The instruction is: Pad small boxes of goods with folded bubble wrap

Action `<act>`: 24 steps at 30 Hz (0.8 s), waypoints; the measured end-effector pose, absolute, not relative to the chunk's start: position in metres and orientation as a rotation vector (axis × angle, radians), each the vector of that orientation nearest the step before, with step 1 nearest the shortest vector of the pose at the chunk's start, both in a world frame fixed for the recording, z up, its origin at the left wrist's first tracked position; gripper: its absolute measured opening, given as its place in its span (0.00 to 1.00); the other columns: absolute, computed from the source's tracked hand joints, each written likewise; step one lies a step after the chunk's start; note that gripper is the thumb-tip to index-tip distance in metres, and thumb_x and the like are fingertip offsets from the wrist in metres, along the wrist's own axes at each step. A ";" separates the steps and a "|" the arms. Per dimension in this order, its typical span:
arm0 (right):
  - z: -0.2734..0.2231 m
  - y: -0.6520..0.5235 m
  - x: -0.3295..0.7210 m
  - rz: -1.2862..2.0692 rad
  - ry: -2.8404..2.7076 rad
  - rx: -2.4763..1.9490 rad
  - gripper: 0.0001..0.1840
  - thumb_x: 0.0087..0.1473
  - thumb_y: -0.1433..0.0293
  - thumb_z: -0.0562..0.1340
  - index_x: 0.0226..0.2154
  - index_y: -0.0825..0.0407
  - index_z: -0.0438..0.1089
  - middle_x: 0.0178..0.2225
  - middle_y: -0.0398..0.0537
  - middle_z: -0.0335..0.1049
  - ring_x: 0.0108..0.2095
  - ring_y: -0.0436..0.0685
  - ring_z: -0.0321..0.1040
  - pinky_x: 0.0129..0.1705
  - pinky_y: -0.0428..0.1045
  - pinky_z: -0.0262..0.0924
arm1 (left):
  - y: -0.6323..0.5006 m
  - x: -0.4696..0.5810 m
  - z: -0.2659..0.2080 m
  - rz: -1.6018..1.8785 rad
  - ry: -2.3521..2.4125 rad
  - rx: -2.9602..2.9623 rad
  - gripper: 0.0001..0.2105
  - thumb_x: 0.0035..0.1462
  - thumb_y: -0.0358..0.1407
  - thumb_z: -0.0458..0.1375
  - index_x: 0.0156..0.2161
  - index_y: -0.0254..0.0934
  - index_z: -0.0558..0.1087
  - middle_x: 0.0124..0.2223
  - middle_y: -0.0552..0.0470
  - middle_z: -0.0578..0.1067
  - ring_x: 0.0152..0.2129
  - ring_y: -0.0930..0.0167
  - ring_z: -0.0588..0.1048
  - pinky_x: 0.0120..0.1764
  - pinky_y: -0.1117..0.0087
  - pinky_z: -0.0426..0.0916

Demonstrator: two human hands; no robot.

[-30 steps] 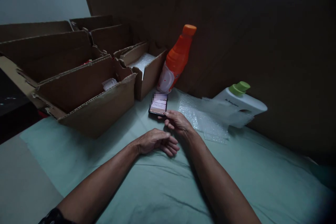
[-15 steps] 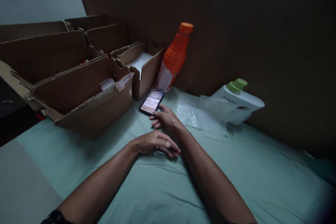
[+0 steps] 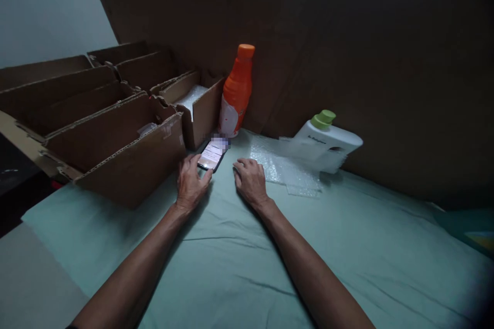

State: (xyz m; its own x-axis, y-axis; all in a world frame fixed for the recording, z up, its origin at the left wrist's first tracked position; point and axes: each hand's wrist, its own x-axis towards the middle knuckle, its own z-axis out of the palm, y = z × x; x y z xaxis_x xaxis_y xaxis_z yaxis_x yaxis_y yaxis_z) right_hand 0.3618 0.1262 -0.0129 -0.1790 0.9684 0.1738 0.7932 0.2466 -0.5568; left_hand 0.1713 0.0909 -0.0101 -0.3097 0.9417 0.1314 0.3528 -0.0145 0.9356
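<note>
A smartphone point(image 3: 211, 157) with a lit screen lies on the green cloth, its upper end by the foot of an orange bottle point(image 3: 238, 87). My left hand point(image 3: 190, 183) is at its lower end, fingers along the left edge and thumb at the bottom right corner, gripping it. To the right of the phone, apart from it, my right hand point(image 3: 250, 181) rests palm down on the cloth. Its fingers are loosely bent and I see nothing in them. Bubble wrap point(image 3: 270, 159) lies just beyond that hand.
Open cardboard boxes point(image 3: 129, 157) stand in rows at the left, one holding bubble wrap. A white bottle with a green cap point(image 3: 328, 139) leans back at the right by the bubble wrap. A dark brown panel point(image 3: 366, 51) rises behind. Green cloth point(image 3: 224, 277) covers the table.
My left hand has moved forward and left from the cloth to the phone's lower end. My right hand has left the phone and lies to its right. The view has shifted a little.
</note>
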 end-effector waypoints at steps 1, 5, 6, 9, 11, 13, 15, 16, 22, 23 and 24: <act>-0.014 0.123 0.368 0.364 -2.082 -1.617 0.13 0.60 0.73 0.59 0.46 0.54 0.75 0.61 0.60 0.69 0.64 0.68 0.56 0.63 0.61 0.49 | 0.093 0.171 -0.012 1.262 1.785 1.427 0.26 0.51 0.35 0.64 0.57 0.37 0.71 0.64 0.38 0.69 0.65 0.51 0.61 0.68 0.50 0.50; -0.018 0.114 0.398 -0.012 -2.194 -1.756 0.12 0.64 0.68 0.59 0.47 0.55 0.73 0.56 0.62 0.70 0.56 0.68 0.60 0.54 0.59 0.51 | 0.103 0.178 -0.020 0.819 2.163 1.796 0.35 0.56 0.43 0.64 0.66 0.31 0.61 0.62 0.32 0.71 0.59 0.48 0.68 0.61 0.49 0.61; -0.020 0.112 0.405 -0.072 -2.204 -1.787 0.13 0.65 0.68 0.58 0.47 0.55 0.73 0.53 0.61 0.71 0.53 0.67 0.61 0.51 0.58 0.51 | 0.106 0.180 -0.022 0.751 2.203 1.845 0.36 0.57 0.44 0.63 0.67 0.31 0.61 0.61 0.31 0.72 0.58 0.47 0.69 0.60 0.49 0.62; -0.023 0.108 0.420 -0.174 -2.198 -1.842 0.13 0.65 0.68 0.58 0.48 0.54 0.72 0.53 0.60 0.71 0.49 0.66 0.62 0.47 0.56 0.50 | 0.114 0.186 -0.023 0.673 2.248 1.899 0.35 0.57 0.43 0.62 0.66 0.31 0.61 0.59 0.32 0.74 0.56 0.47 0.70 0.58 0.49 0.63; -0.025 0.106 0.423 -0.219 -2.193 -1.857 0.13 0.66 0.67 0.58 0.48 0.54 0.72 0.53 0.59 0.71 0.50 0.66 0.62 0.46 0.56 0.50 | 0.116 0.189 -0.022 0.666 2.263 1.909 0.35 0.57 0.42 0.61 0.67 0.31 0.61 0.58 0.32 0.74 0.55 0.47 0.70 0.57 0.50 0.63; -0.026 0.105 0.424 -0.242 -2.196 -1.856 0.13 0.66 0.67 0.57 0.48 0.53 0.73 0.54 0.58 0.71 0.50 0.66 0.61 0.46 0.56 0.50 | 0.116 0.192 -0.022 0.656 2.269 1.925 0.36 0.57 0.41 0.60 0.68 0.30 0.59 0.58 0.32 0.74 0.55 0.47 0.70 0.56 0.50 0.63; -0.026 0.106 0.423 -0.249 -2.199 -1.855 0.13 0.66 0.66 0.57 0.48 0.52 0.73 0.54 0.58 0.72 0.50 0.65 0.62 0.46 0.56 0.50 | 0.116 0.195 -0.022 0.652 2.251 1.958 0.38 0.57 0.41 0.59 0.69 0.27 0.57 0.59 0.31 0.73 0.54 0.47 0.70 0.56 0.51 0.64; -0.026 0.106 0.423 -0.249 -2.200 -1.856 0.13 0.66 0.66 0.57 0.48 0.53 0.73 0.54 0.58 0.72 0.50 0.65 0.62 0.46 0.56 0.50 | 0.115 0.197 -0.022 0.653 2.240 1.973 0.38 0.57 0.41 0.59 0.69 0.26 0.56 0.60 0.31 0.73 0.54 0.47 0.70 0.56 0.51 0.64; -0.025 0.106 0.422 -0.235 -2.196 -1.876 0.13 0.67 0.66 0.58 0.49 0.53 0.73 0.56 0.58 0.71 0.51 0.66 0.61 0.47 0.56 0.50 | 0.117 0.203 -0.023 0.676 2.232 1.965 0.38 0.57 0.39 0.57 0.69 0.22 0.57 0.57 0.27 0.74 0.54 0.45 0.70 0.56 0.48 0.64; -0.025 0.105 0.422 -0.232 -2.199 -1.879 0.13 0.67 0.66 0.58 0.49 0.53 0.73 0.56 0.58 0.71 0.51 0.66 0.61 0.47 0.56 0.50 | 0.117 0.203 -0.023 0.683 2.231 1.962 0.38 0.56 0.40 0.57 0.68 0.22 0.57 0.57 0.27 0.74 0.54 0.44 0.70 0.56 0.48 0.64; -0.025 0.105 0.422 -0.228 -2.203 -1.882 0.13 0.67 0.66 0.58 0.49 0.53 0.72 0.56 0.58 0.70 0.51 0.66 0.61 0.48 0.56 0.50 | 0.117 0.203 -0.024 0.690 2.230 1.959 0.38 0.56 0.40 0.57 0.68 0.22 0.57 0.57 0.28 0.74 0.54 0.45 0.70 0.56 0.47 0.64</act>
